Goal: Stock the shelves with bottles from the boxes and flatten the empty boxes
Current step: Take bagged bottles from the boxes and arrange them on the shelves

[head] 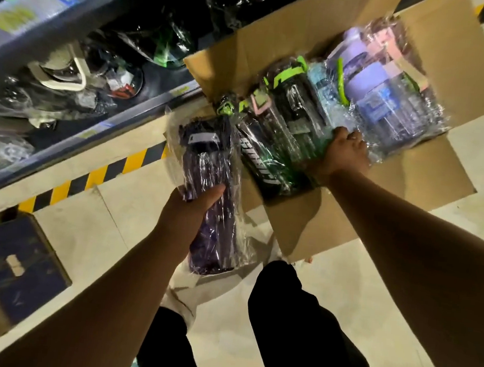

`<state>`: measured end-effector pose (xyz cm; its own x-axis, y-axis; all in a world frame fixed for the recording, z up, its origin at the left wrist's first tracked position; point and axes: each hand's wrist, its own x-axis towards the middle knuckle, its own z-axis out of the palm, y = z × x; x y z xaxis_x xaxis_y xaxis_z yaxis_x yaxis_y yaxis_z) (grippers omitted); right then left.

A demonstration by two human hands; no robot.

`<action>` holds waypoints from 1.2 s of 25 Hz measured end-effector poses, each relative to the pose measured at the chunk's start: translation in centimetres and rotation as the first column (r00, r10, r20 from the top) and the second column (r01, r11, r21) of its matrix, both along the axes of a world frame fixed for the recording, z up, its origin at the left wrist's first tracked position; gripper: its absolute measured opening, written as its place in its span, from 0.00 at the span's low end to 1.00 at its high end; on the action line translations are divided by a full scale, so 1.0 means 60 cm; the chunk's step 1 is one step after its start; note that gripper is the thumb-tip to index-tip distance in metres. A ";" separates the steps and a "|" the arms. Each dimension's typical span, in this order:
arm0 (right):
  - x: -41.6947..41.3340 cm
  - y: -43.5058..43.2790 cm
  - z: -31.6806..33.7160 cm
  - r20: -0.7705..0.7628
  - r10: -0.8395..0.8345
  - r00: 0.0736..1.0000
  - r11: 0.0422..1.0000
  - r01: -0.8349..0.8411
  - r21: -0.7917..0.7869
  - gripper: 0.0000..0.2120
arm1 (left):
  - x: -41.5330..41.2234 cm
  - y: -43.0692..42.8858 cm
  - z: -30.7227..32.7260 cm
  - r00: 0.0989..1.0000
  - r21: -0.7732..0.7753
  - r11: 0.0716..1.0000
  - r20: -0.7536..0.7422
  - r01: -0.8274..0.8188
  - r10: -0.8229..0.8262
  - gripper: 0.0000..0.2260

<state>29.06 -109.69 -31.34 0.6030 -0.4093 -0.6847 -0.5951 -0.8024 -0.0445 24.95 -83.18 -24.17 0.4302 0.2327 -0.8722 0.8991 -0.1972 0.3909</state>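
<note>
Left hand (189, 208) wraps purple bottle (208, 157) round lower body, thumb across front. Bottle in clear wrap, cap end toward shelf (76, 92), held above floor (99, 229) just left of box (313, 227). Right hand (346, 151) down in box, fingers curled among wrapped bottles (293, 123); we cannot tell if it grips one. Box open, flaps out, full of bottles lying side by side: black-green, blue, lilac. We see shelf at left holding wrapped dark items. Striped tape (113, 169) on floor along shelf base.
</note>
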 end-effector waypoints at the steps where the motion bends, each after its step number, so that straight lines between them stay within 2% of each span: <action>1: -0.003 -0.002 0.007 0.002 -0.034 0.999 0.999 0.034 0.033 0.48 | -0.001 0.005 0.003 1.000 0.016 1.000 -0.015 0.000 0.000 0.19; 3: -0.005 0.001 0.039 -0.027 -0.102 0.994 0.983 0.105 0.148 0.46 | -0.001 0.009 0.018 1.000 0.021 1.000 -0.027 0.001 0.000 0.27; 5: -0.006 0.010 0.082 -0.110 -0.210 0.971 0.914 0.235 0.332 0.43 | 0.008 0.013 0.033 0.999 0.003 0.999 0.032 -0.042 0.042 0.23; 6: -0.010 0.016 0.108 -0.172 -0.314 0.934 0.810 0.358 0.465 0.40 | 0.014 0.016 0.042 0.996 -0.016 0.997 0.047 -0.069 0.070 0.22; 7: -0.017 0.021 0.132 -0.280 -0.426 0.860 0.628 0.504 0.593 0.37 | 0.021 0.018 0.049 0.994 -0.041 0.995 0.045 -0.095 0.097 0.22; 9: -0.039 0.042 0.171 -0.489 -0.504 0.712 0.276 0.669 0.690 0.29 | 0.026 0.033 0.069 0.990 -0.106 0.987 0.058 -0.122 0.129 0.20; 10: -0.056 0.061 0.189 -0.531 -0.496 0.687 0.158 0.673 0.723 0.24 | 0.023 0.045 0.085 0.987 -0.150 0.981 0.086 -0.120 0.134 0.17; 12: -0.091 0.111 0.227 -0.525 -0.498 0.690 0.060 0.631 0.773 0.17 | 0.010 0.080 0.121 0.980 -0.221 0.969 0.134 -0.114 0.146 0.17; 13: -0.108 0.144 0.249 -0.501 -0.500 0.706 0.059 0.605 0.794 0.20 | 0.002 0.106 0.144 0.977 -0.229 0.967 0.154 -0.111 0.149 0.18; 15: -0.141 0.214 0.299 -0.437 -0.460 0.773 0.150 0.552 0.820 0.36 | -0.020 0.163 0.197 0.974 -0.227 0.970 0.183 -0.091 0.134 0.19; 16: -0.158 0.243 0.320 -0.412 -0.442 0.796 0.180 0.529 0.829 0.44 | -0.029 0.192 0.222 0.972 -0.237 0.969 0.202 -0.071 0.120 0.18; 17: -0.170 0.282 0.349 -0.399 -0.437 0.806 0.195 0.517 0.833 0.46 | -0.042 0.227 0.257 0.966 -0.244 0.969 0.234 -0.052 0.110 0.14; 18: -0.179 0.321 0.381 -0.391 -0.439 0.809 0.197 0.512 0.836 0.43 | -0.055 0.265 0.292 0.955 -0.240 0.970 0.279 -0.034 0.102 0.11; 20: -0.193 0.403 0.477 -0.363 -0.407 0.838 0.199 0.469 0.860 0.28 | -0.082 0.340 0.377 0.927 -0.228 0.974 0.364 -0.009 0.094 0.08; 21: -0.204 0.441 0.524 -0.354 -0.391 0.849 0.229 0.463 0.856 0.23 | -0.097 0.376 0.423 0.912 -0.221 0.975 0.397 -0.011 0.101 0.06; 22: -0.216 0.481 0.575 -0.351 -0.379 0.856 0.257 0.462 0.849 0.24 | -0.112 0.415 0.466 0.901 -0.207 0.978 0.420 -0.024 0.111 0.03; 24: -0.240 0.544 0.641 -0.313 -0.349 0.883 0.248 0.409 0.878 0.34 | -0.142 0.480 0.540 0.888 -0.176 0.982 0.437 -0.074 0.145 0.02; 27: -0.252 0.640 0.722 -0.161 -0.247 0.955 0.246 0.223 0.943 0.58 | -0.179 0.573 0.641 0.845 -0.174 0.978 0.500 -0.115 0.188 0.18; 28: -0.251 0.668 0.747 -0.115 -0.226 0.967 0.243 0.171 0.955 0.59 | -0.188 0.603 0.668 0.835 -0.178 0.978 0.518 -0.105 0.184 0.25; 30: -0.243 0.718 0.810 -0.053 -0.195 0.979 0.242 0.100 0.965 0.49 | -0.200 0.654 0.715 0.820 -0.179 0.980 0.546 -0.088 0.173 0.37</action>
<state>14.48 -66.61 17.23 0.6695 0.4343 -0.6026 -0.6555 -0.0361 -0.7543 12.95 -43.96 18.75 0.8258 0.2164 -0.5208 0.5332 0.0013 0.8460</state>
